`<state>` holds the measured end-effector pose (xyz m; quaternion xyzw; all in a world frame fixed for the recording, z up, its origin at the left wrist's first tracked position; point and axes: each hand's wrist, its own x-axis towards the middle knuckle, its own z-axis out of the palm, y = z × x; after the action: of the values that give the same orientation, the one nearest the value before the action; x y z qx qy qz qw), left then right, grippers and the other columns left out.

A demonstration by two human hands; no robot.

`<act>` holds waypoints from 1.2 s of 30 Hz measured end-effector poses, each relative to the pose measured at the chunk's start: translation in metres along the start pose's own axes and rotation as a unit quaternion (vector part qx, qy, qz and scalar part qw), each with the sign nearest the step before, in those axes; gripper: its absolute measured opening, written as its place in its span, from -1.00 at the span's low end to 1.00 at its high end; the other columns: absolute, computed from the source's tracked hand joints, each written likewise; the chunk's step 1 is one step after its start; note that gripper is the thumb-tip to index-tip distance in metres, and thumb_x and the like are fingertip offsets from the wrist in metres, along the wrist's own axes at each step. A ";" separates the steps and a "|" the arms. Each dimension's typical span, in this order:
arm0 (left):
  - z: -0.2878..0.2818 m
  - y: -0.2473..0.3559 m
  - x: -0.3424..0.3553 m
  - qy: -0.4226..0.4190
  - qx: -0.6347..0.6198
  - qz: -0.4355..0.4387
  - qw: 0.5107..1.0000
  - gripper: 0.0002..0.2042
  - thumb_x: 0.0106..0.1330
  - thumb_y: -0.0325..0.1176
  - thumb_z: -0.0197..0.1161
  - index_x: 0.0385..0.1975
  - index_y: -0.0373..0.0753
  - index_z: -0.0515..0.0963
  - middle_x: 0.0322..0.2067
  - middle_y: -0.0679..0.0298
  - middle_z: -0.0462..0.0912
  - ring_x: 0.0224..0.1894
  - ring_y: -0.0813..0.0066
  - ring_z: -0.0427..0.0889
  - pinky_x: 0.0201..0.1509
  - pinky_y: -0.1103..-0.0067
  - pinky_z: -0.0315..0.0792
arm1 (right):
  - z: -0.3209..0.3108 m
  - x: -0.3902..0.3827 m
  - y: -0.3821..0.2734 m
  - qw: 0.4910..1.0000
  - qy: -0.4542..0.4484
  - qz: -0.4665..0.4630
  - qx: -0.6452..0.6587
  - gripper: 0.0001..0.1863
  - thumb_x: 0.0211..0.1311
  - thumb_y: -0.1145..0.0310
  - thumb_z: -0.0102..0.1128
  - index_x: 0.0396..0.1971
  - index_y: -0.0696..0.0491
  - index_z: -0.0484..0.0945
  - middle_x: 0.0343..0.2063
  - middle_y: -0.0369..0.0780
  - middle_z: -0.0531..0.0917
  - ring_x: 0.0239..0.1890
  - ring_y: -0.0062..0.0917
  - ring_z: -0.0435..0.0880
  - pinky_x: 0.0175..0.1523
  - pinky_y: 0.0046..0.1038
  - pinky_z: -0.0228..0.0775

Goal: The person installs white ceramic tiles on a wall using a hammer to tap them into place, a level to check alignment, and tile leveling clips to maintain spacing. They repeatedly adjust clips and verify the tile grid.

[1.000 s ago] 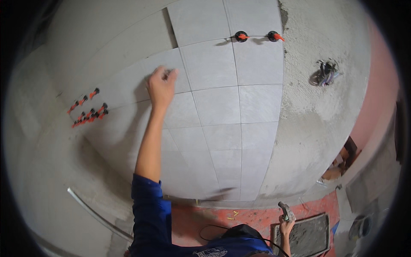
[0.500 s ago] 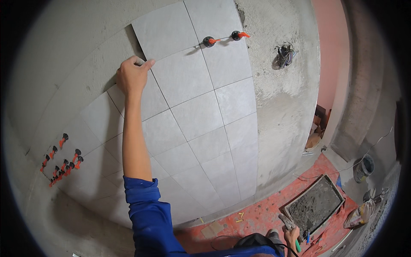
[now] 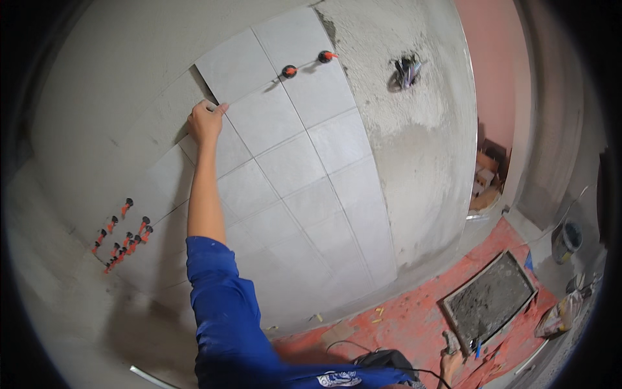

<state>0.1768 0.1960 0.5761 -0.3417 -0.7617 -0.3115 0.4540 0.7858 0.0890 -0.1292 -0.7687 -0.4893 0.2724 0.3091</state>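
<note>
L hand [image 3: 206, 122] at top edge of wall tile [image 3: 228, 146], can't tell if pinched or loose; uneven push could tip tile out of line. R hand [image 3: 450, 364] clamped on grey tool [image 3: 451, 340] nr mortar tray [image 3: 475, 277]; slip might jolt tray.

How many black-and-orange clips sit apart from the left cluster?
2: one clip on the upper tiles, the second clip right of it, near their right edge. Any behind the left forearm would be hidden.

The tiles [image 3: 265, 120] look smooth and matt, the plaster [image 3: 421, 188] rough (the sleeve [image 3: 222, 305] is matt cloth).
</note>
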 end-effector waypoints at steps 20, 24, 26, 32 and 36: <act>0.169 -0.073 -0.755 -0.879 -0.152 0.090 0.443 -0.93 0.18 -0.50 0.34 -0.39 -0.32 0.61 -0.60 0.22 0.59 -0.66 0.42 0.57 -0.69 0.56 0.41 | 0.046 -0.302 0.123 0.785 -0.027 0.617 0.054 -0.72 -0.10 0.47 0.33 -0.35 0.33 0.61 -0.43 0.04 0.68 -0.42 -0.27 0.71 -0.37 -0.24 0.53; 0.193 -0.037 -0.781 -0.911 -0.134 0.140 0.365 -0.89 0.20 -0.46 0.35 -0.35 -0.32 0.59 -0.63 0.27 0.58 -0.63 0.49 0.59 -0.66 0.57 0.42 | 0.090 -0.412 0.103 0.711 0.006 0.677 0.190 -0.79 0.02 0.44 0.31 -0.36 0.25 0.60 -0.53 -0.04 0.66 -0.56 -0.37 0.67 -0.51 -0.26 0.48; 0.196 -0.009 -0.779 -0.914 -0.147 0.138 0.352 -0.84 0.23 -0.37 0.35 -0.42 -0.35 0.59 -0.65 0.26 0.57 -0.66 0.49 0.57 -0.69 0.58 0.42 | 0.118 -0.453 0.091 0.634 0.070 0.716 0.284 -0.75 0.10 0.36 0.28 -0.25 0.19 0.63 -0.41 -0.01 0.70 -0.42 -0.30 0.72 -0.33 -0.20 0.56; 0.166 0.052 -0.777 -0.908 -0.176 0.239 0.297 -0.67 0.31 -0.20 0.30 -0.52 -0.40 0.56 -0.71 0.26 0.47 -0.75 0.47 0.51 -0.66 0.55 0.54 | 0.175 -0.534 0.050 0.418 0.229 0.700 0.532 -0.84 0.25 0.36 0.16 -0.22 0.09 0.49 -0.65 -0.23 0.53 -0.66 -0.50 0.52 -0.52 -0.29 0.47; 0.121 0.049 -0.797 -0.902 -0.138 0.298 0.282 -0.67 0.31 -0.22 0.29 -0.49 -0.43 0.57 -0.69 0.25 0.48 -0.76 0.48 0.49 -0.69 0.54 0.53 | 0.196 -0.581 0.025 0.359 0.264 0.659 0.606 -0.82 0.26 0.34 0.14 -0.17 0.02 0.49 -0.53 -0.21 0.58 -0.61 -0.51 0.55 -0.49 -0.31 0.46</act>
<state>0.4405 0.1292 -0.1848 -0.6667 -0.4790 0.2506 -0.5131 0.4421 -0.4131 -0.2098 -0.4828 0.5773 0.3954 0.5265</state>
